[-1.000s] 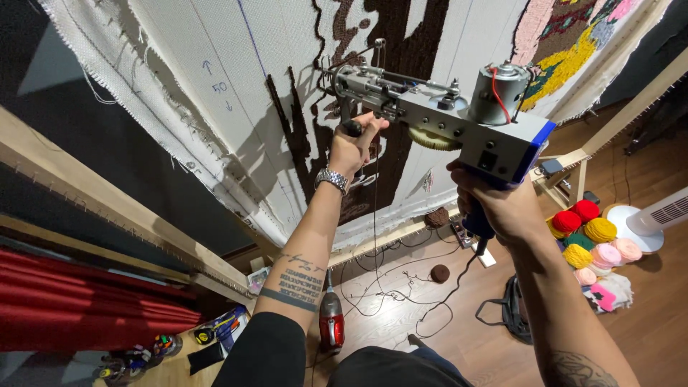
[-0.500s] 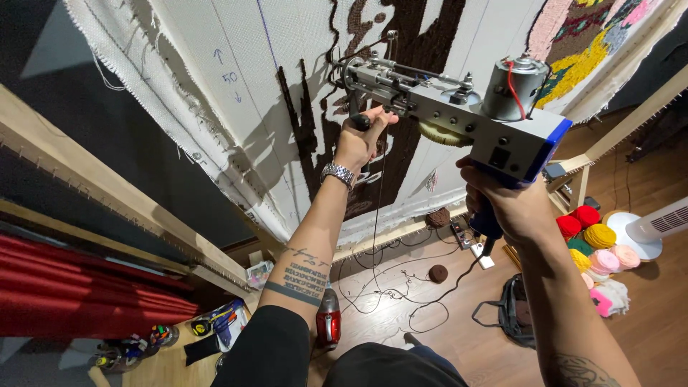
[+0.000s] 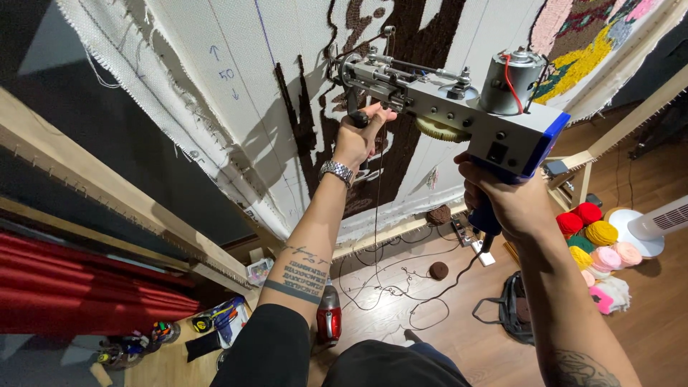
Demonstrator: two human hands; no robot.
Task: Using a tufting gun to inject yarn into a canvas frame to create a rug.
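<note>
Right hand point(image 3: 505, 204) clenched on the blue rear grip of a tufting gun point(image 3: 459, 107), left hand point(image 3: 358, 136) wrapped around its black front handle, gun nose against the stretched backing cloth point(image 3: 236, 93), brown tufted patch point(image 3: 401, 43) just beyond the left hand, yarn balls point(image 3: 595, 233) below the right hand

Single head view, looking steeply down past raised arms, close to cloth point(image 3: 236, 93), floor point(image 3: 444, 330) far below.

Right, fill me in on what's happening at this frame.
A person holds a tufting gun against a pale cloth stretched on a wooden frame. The right hand grips the blue rear handle; the left hand holds the front grip near the needle. Dark brown pile already fills part of the cloth. Balls of coloured yarn sit on the floor to the right.
</note>
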